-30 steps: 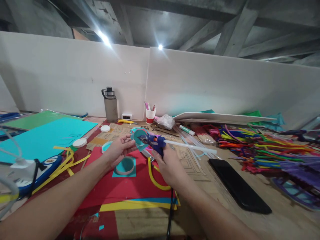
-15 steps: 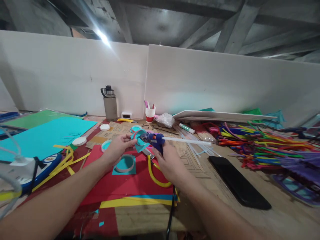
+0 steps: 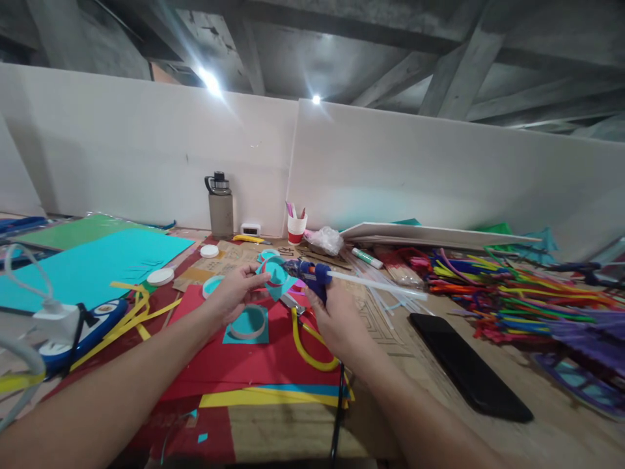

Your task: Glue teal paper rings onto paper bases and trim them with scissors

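My left hand (image 3: 244,290) pinches a ring with teal paper (image 3: 276,273) between thumb and fingers. My right hand (image 3: 332,316) is wrapped round a blue glue gun (image 3: 312,273), a long clear glue stick (image 3: 375,284) jutting from its back. The gun's nozzle is at the ring's right edge; whether they touch is too small to tell. Below my left hand, a pale ring (image 3: 247,323) lies on a teal square upon red sheets (image 3: 224,365). Yellow-handled scissors (image 3: 305,348) lie beside my right hand.
A black phone (image 3: 469,365) lies at the right, before colourful pipe cleaners (image 3: 508,293). Behind stand a bottle (image 3: 221,208) and a cup of pens (image 3: 296,229). Teal sheets (image 3: 107,267), yellow strips (image 3: 131,319) and a white plug (image 3: 56,322) are at the left. A black cable (image 3: 338,417) hangs over the front edge.
The camera view has shifted slightly. The ring in my left hand has turned, showing more of its round opening, and the glue gun has moved slightly right with my right hand.
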Action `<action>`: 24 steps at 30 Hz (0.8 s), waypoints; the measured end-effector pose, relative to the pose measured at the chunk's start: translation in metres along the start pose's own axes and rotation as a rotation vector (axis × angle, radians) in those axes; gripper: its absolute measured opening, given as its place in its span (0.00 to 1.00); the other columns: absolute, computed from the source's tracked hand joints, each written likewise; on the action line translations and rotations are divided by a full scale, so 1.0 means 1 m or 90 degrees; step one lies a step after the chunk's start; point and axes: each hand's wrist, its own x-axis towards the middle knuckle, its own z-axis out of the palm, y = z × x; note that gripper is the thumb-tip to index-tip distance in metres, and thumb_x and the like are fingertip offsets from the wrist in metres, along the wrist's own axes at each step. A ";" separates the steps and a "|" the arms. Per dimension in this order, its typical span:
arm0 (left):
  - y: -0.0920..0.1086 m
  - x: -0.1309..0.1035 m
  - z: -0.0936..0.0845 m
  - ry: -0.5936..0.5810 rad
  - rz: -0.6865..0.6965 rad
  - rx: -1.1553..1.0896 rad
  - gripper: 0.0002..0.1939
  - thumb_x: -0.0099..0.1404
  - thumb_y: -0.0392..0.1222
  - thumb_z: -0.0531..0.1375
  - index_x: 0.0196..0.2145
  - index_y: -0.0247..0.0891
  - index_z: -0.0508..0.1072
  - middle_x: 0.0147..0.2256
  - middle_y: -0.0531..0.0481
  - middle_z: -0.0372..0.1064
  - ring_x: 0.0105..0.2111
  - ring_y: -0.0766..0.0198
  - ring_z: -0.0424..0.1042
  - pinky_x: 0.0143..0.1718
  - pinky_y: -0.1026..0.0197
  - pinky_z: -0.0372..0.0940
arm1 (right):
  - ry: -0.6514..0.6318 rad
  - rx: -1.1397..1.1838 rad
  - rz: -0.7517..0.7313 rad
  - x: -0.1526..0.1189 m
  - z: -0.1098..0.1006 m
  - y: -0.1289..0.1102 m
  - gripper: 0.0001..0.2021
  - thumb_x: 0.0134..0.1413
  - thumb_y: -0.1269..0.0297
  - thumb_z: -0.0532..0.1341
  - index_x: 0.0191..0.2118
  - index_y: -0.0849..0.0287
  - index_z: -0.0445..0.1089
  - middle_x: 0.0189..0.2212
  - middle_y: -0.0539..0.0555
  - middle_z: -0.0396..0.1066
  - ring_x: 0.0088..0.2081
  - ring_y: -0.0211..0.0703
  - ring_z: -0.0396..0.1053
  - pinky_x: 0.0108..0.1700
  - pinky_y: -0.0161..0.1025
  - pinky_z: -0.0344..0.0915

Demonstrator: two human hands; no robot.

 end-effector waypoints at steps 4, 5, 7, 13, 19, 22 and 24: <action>0.000 -0.002 0.004 -0.010 -0.006 -0.026 0.11 0.52 0.36 0.66 0.33 0.34 0.69 0.31 0.48 0.71 0.28 0.66 0.72 0.30 0.64 0.70 | 0.006 -0.016 0.003 0.000 0.001 0.000 0.15 0.60 0.60 0.50 0.48 0.60 0.64 0.41 0.61 0.71 0.42 0.53 0.68 0.42 0.44 0.62; 0.000 -0.002 0.004 -0.013 -0.007 -0.040 0.11 0.52 0.35 0.66 0.33 0.34 0.69 0.30 0.49 0.71 0.28 0.67 0.72 0.31 0.64 0.70 | 0.007 -0.014 0.001 0.000 0.001 0.000 0.15 0.61 0.60 0.50 0.48 0.60 0.64 0.41 0.61 0.71 0.42 0.53 0.68 0.42 0.45 0.62; -0.001 -0.002 0.003 -0.016 -0.008 -0.071 0.13 0.51 0.33 0.66 0.35 0.36 0.68 0.29 0.51 0.70 0.27 0.68 0.72 0.32 0.63 0.71 | 0.007 -0.003 -0.001 0.000 0.001 0.000 0.15 0.61 0.60 0.50 0.49 0.60 0.64 0.42 0.61 0.70 0.43 0.53 0.68 0.43 0.45 0.62; -0.004 0.000 -0.001 -0.034 0.002 -0.096 0.13 0.53 0.33 0.64 0.38 0.36 0.69 0.33 0.50 0.72 0.32 0.67 0.73 0.37 0.63 0.70 | 0.017 0.007 -0.005 0.000 0.002 -0.001 0.16 0.60 0.59 0.51 0.50 0.60 0.64 0.42 0.60 0.71 0.43 0.52 0.68 0.44 0.45 0.63; -0.003 -0.002 0.000 -0.060 0.012 -0.079 0.12 0.53 0.33 0.65 0.37 0.35 0.70 0.33 0.50 0.71 0.31 0.67 0.73 0.35 0.63 0.70 | 0.027 0.006 -0.020 0.000 0.003 0.000 0.16 0.60 0.60 0.51 0.51 0.61 0.63 0.45 0.61 0.70 0.46 0.52 0.67 0.46 0.45 0.63; -0.002 -0.004 0.001 -0.088 0.008 -0.079 0.17 0.52 0.31 0.65 0.41 0.36 0.69 0.37 0.48 0.72 0.33 0.64 0.74 0.36 0.61 0.70 | 0.010 -0.001 -0.036 -0.001 0.003 0.000 0.17 0.60 0.59 0.51 0.50 0.62 0.64 0.44 0.62 0.70 0.47 0.52 0.67 0.47 0.45 0.63; -0.001 -0.005 0.003 -0.101 0.003 -0.085 0.17 0.53 0.32 0.65 0.41 0.36 0.69 0.37 0.47 0.73 0.34 0.62 0.74 0.37 0.59 0.71 | -0.003 0.001 -0.053 -0.001 0.004 0.001 0.16 0.61 0.59 0.50 0.49 0.63 0.64 0.43 0.62 0.70 0.46 0.52 0.67 0.47 0.45 0.63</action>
